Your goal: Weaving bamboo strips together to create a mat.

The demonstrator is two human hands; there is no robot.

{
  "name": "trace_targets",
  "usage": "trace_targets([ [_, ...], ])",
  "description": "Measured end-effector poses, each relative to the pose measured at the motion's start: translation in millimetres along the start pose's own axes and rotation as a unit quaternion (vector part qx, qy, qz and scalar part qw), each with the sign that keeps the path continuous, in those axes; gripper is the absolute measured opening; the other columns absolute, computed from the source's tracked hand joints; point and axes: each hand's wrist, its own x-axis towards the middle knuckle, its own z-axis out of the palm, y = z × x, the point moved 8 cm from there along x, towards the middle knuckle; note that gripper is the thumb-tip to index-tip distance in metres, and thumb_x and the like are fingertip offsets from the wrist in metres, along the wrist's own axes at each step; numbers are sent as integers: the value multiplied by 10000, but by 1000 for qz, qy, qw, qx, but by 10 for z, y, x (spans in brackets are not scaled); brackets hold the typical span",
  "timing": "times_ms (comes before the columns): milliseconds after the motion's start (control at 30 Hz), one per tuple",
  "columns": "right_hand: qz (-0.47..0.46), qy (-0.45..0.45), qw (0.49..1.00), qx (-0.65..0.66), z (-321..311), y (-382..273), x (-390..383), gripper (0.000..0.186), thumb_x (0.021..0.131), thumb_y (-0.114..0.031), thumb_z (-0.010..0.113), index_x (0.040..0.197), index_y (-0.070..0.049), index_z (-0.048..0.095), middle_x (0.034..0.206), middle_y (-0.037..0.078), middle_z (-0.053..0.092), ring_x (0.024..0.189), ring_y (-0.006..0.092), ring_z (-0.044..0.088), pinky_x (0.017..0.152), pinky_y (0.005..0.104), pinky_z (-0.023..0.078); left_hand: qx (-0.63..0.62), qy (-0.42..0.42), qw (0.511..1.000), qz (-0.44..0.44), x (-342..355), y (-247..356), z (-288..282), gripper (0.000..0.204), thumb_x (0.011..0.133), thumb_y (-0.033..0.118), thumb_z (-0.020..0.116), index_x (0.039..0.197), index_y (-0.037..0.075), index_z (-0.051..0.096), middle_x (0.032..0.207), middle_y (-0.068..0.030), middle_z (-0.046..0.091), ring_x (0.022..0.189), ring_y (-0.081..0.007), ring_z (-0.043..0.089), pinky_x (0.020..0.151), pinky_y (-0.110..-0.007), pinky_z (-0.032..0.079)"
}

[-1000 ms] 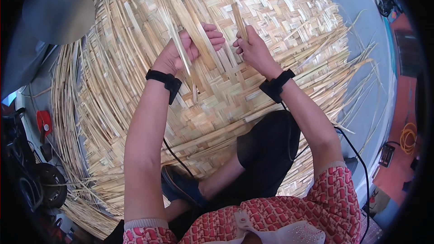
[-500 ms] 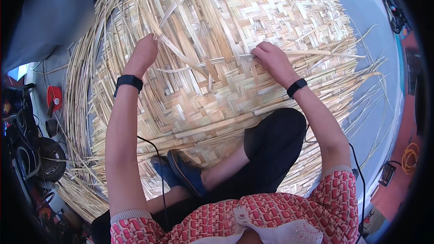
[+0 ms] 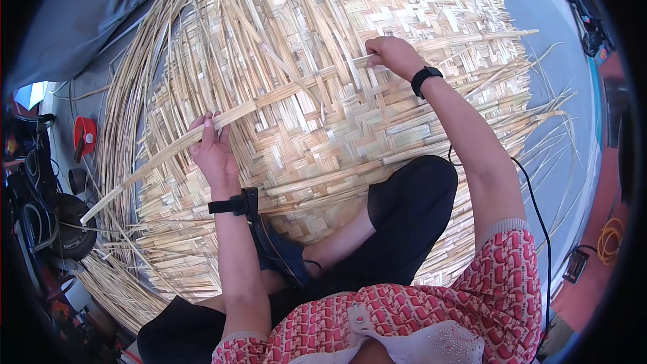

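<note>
A long pale reed strip [image 3: 269, 96] stretches slantwise across the woven reed mat [image 3: 431, 10], low at the left and higher at the right. My left hand [image 3: 214, 152] grips it from below, thumb lying along its top. Farther right, my right hand [image 3: 397, 56] pinches the strip, knuckles up, close over the weave. Past that hand a pale strip runs on to the mat's right edge; the fingers hide whether it is the same piece. Between my hands, several upright loose strips [image 3: 276, 34] stand out from the weave, and the held strip crosses among them.
Loose reeds [image 3: 111, 128] curve along the mat's left side. Beyond them are a red container [image 3: 84, 136] and a wheel [image 3: 71, 236]. My bent knee [image 3: 421, 189] and blue shoe [image 3: 283, 253] rest on the mat. An orange coiled cord [image 3: 610, 241] lies at far right.
My left hand has come down and nearer, turning over to grip the strip, which now lies straighter. My right hand has shifted slightly up and left. The grey shape at upper left has changed.
</note>
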Motion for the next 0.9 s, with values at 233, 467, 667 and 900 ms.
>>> trace_targets([
  [233, 30, -195, 980, 1, 463, 55, -57, 233, 779, -117, 740, 754, -59, 516, 666, 79, 613, 685, 252, 616, 626, 394, 460, 139, 40, 988, -44, 50, -445, -720, 171, 957, 28, 610, 1127, 20, 618, 1058, -112, 694, 837, -144, 655, 610, -238, 522],
  [467, 12, -226, 973, -38, 431, 117, -212, 279, 785, -301, 789, 856, -87, 626, 781, 104, 662, 759, 274, 658, 681, 405, 491, 289, 22, 940, -180, -101, -470, -757, 207, 945, 227, 673, 999, 28, 663, 870, -83, 715, 653, -95, 612, 520, -211, 440],
  [667, 101, -109, 988, 37, 243, 367, -321, 421, 897, -501, 636, 975, -88, 667, 864, 124, 686, 868, 299, 656, 771, 422, 489, 516, -278, 787, -194, -143, -199, 341, 351, 934, 353, 665, 903, 6, 700, 704, -37, 672, 614, -98, 597, 575, -261, 450],
  [900, 65, -82, 991, 89, 255, 410, -454, 341, 944, -393, 634, 946, -53, 647, 827, 144, 662, 782, 306, 622, 713, 400, 479, 385, -342, 839, -179, 179, -1056, 1607, 787, 922, 488, 669, 1416, -60, 392, 1137, -142, 552, 976, -223, 588, 879, -309, 500],
])
